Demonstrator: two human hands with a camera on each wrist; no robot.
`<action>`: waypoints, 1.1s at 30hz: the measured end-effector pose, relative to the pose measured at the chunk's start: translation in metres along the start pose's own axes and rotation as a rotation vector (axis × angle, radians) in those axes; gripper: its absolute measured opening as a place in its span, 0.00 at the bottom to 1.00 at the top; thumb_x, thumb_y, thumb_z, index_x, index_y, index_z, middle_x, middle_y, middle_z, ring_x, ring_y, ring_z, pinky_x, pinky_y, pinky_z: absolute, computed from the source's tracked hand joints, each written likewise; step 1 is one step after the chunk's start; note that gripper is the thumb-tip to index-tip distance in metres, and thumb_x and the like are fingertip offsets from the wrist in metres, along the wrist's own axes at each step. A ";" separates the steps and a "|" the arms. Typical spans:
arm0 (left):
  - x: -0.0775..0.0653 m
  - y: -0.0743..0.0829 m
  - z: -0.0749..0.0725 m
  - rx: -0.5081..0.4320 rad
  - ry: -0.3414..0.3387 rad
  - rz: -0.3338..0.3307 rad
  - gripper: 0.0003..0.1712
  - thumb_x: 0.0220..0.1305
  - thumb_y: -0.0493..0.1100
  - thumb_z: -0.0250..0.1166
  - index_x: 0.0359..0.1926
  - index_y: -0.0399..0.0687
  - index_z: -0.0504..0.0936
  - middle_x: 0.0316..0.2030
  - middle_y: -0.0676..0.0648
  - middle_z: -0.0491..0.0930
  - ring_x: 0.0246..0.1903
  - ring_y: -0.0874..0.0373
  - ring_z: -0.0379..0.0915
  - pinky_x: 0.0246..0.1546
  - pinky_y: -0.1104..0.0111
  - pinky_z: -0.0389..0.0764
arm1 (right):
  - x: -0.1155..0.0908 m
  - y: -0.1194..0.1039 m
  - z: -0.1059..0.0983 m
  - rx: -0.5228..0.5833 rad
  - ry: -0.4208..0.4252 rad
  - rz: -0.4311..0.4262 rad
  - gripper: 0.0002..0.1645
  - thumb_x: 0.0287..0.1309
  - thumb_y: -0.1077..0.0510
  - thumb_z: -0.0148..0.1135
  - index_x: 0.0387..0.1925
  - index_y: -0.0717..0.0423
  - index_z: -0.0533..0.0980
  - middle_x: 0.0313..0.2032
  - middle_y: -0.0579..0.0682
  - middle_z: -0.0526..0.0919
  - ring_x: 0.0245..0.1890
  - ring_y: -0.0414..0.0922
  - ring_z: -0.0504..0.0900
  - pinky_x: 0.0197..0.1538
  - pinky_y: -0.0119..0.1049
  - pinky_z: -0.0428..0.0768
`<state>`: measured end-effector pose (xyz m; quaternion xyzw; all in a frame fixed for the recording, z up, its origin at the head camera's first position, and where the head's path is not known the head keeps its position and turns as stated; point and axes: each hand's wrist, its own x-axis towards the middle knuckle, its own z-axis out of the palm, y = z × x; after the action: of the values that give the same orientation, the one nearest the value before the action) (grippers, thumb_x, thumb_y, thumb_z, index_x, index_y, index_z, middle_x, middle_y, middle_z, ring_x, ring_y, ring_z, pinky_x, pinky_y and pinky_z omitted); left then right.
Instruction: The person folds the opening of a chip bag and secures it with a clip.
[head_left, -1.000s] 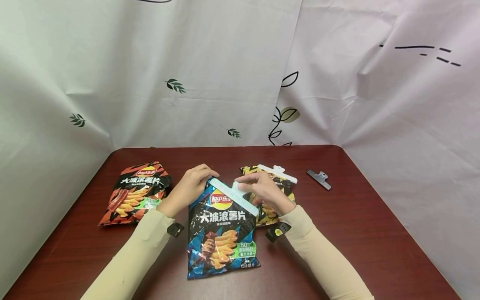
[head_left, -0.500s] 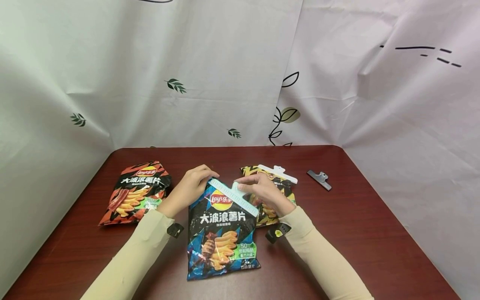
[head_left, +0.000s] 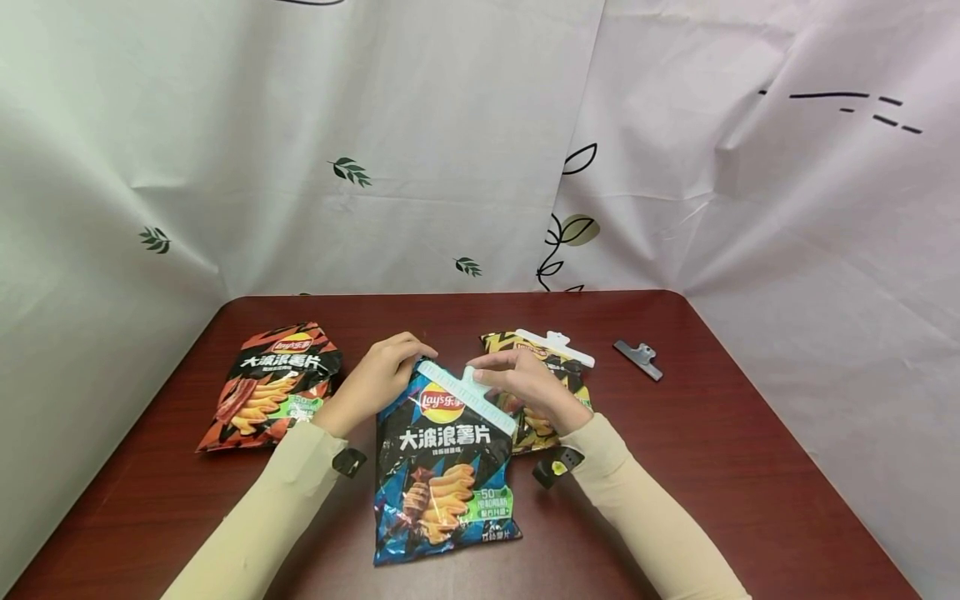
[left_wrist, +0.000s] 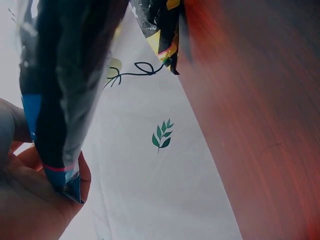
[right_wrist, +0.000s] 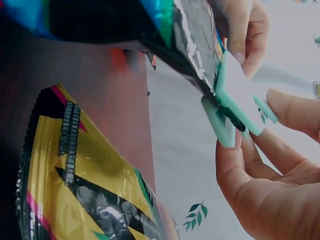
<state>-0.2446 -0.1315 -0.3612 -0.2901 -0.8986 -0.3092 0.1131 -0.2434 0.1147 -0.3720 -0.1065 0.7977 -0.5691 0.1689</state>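
Blue chip bag [head_left: 442, 454] at lower centre of the frame, mint clip [head_left: 491, 408] across its top edge.
Pinched at the upper left corner by the left hand [head_left: 378, 373], probably to keep the top edge taut; mint clip gripped by its handle between thumb and fingers of the right hand [head_left: 528, 383], likely to steady or squeeze it. Just right of centre, behind the right hand, yellow chip bag [head_left: 534, 432] with white clip [head_left: 576, 356] near its top. Dark clip [head_left: 637, 359] lying loose farther right. Red chip bag [head_left: 266, 379] close beside the left sleeve [head_left: 258, 508], so little spare room there; more toward the right edge of the table [head_left: 750, 492].
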 end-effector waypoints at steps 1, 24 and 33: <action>0.000 0.000 0.000 -0.003 -0.001 -0.005 0.14 0.70 0.33 0.53 0.47 0.46 0.84 0.40 0.46 0.80 0.38 0.56 0.76 0.41 0.62 0.79 | 0.000 0.000 0.000 0.000 0.000 0.001 0.20 0.60 0.47 0.63 0.53 0.46 0.80 0.56 0.52 0.78 0.42 0.55 0.82 0.25 0.42 0.75; -0.005 -0.001 -0.001 0.002 -0.002 -0.110 0.18 0.71 0.45 0.55 0.58 0.48 0.78 0.53 0.45 0.78 0.53 0.48 0.69 0.58 0.46 0.65 | 0.001 -0.005 0.000 0.086 0.029 0.061 0.19 0.61 0.51 0.63 0.54 0.48 0.80 0.52 0.52 0.81 0.38 0.48 0.85 0.21 0.36 0.65; -0.007 -0.005 0.000 -0.008 0.005 -0.124 0.20 0.72 0.46 0.55 0.61 0.49 0.75 0.56 0.43 0.75 0.56 0.45 0.65 0.59 0.44 0.61 | 0.007 -0.006 -0.001 0.074 0.039 0.068 0.19 0.60 0.48 0.64 0.53 0.46 0.81 0.54 0.51 0.80 0.39 0.47 0.85 0.21 0.36 0.65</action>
<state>-0.2422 -0.1381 -0.3664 -0.2334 -0.9133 -0.3200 0.0947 -0.2499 0.1110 -0.3672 -0.0619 0.7822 -0.5942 0.1766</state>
